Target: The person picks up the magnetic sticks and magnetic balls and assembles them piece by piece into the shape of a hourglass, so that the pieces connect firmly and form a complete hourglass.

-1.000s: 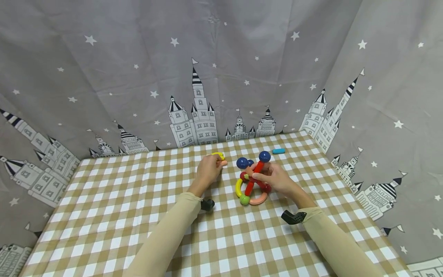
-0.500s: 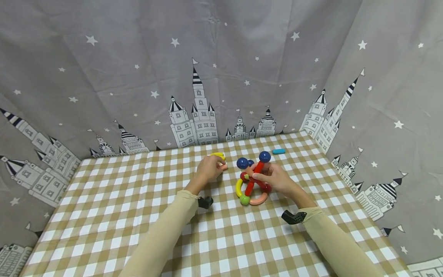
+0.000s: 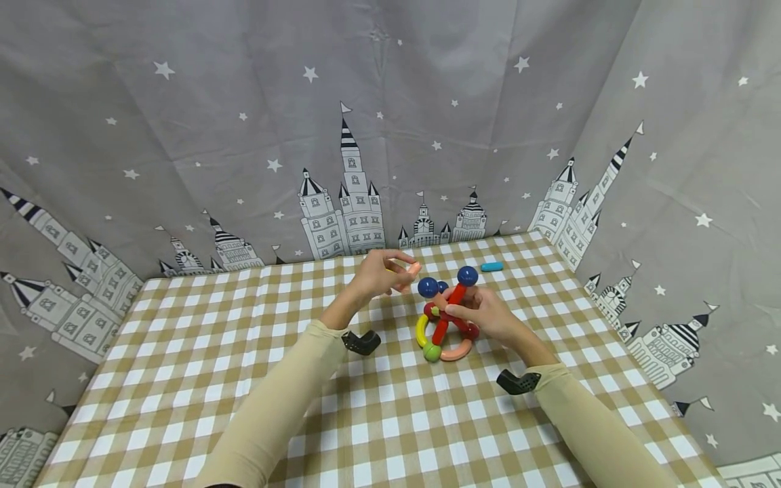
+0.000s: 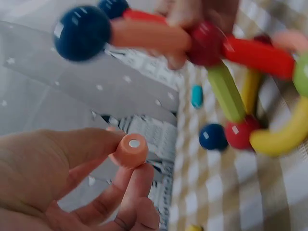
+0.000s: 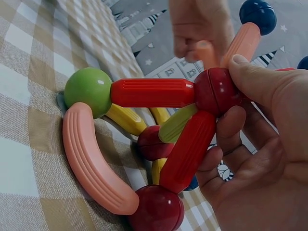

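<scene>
In the head view my left hand (image 3: 379, 273) is raised over the table's far part, pinching a salmon magnetic rod (image 4: 132, 154) between thumb and fingers. A round white spot marks the rod's end in the left wrist view. Just right of it, my right hand (image 3: 488, 313) grips a magnetic ball-and-rod structure near its upper dark red ball (image 5: 216, 91). From that ball run red rods (image 5: 153, 93), a light green rod and a straight salmon rod topped by a blue ball (image 3: 428, 287). Below, a green ball (image 5: 87, 91) joins curved salmon (image 5: 94, 159) and yellow rods (image 3: 422, 331).
A turquoise rod (image 3: 491, 267) lies at the back right, beyond the structure. A yellow piece (image 4: 194, 228) shows below the left hand. The checked tablecloth (image 3: 183, 379) covers the table, and a grey castle-print curtain (image 3: 232, 176) hangs behind its far edge.
My left hand has lifted the salmon rod from beside the yellow piece and brought it up and rightward, toward the structure. The right hand and the structure have stayed in place.
</scene>
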`<state>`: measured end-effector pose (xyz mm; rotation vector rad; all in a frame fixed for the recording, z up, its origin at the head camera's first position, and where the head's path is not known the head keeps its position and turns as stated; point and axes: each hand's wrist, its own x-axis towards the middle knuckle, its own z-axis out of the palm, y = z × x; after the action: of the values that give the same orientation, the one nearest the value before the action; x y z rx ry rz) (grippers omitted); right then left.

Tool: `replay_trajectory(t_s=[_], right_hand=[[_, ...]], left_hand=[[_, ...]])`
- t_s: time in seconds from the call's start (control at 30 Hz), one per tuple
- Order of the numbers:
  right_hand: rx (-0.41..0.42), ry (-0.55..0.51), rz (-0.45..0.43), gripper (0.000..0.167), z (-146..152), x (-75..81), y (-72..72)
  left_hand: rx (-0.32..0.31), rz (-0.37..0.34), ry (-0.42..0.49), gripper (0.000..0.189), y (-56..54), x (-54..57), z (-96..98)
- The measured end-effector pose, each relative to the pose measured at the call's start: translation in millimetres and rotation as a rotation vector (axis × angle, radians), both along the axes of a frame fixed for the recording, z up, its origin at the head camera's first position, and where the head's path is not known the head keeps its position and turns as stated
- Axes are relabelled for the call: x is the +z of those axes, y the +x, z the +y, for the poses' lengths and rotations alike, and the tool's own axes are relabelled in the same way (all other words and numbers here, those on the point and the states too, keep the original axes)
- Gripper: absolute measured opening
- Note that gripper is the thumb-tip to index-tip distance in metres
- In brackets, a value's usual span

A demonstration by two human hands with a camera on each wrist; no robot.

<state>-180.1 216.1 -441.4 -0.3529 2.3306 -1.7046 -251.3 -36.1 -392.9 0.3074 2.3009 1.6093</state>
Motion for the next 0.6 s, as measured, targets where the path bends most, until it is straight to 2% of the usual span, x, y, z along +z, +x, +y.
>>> replay_trajectory(t_s=[0.1,0.33,0.43,0.6], right_hand=[[0.004,-0.006,0.000,0.033,0,-0.1,0.0],[-0.009,0.005,-0.008,0.036,0,1.1,0.5],[-0.005,0.001,-0.014,0.037,0,0.8,0.2],[0.000,0.008,-0.014,0.039,0,0.2,-0.5]], left_hand=[[0.042,-0.040,0.026,0.030,0.2,8.0,5.7],[0.123,-0.070,0.090,0.032,4.0,21.3,20.9],[0.126,-0.091,0.111,0.032,5.9,24.4,25.4],[0.090,-0.111,0.122,0.030,9.2,28.5,26.8]])
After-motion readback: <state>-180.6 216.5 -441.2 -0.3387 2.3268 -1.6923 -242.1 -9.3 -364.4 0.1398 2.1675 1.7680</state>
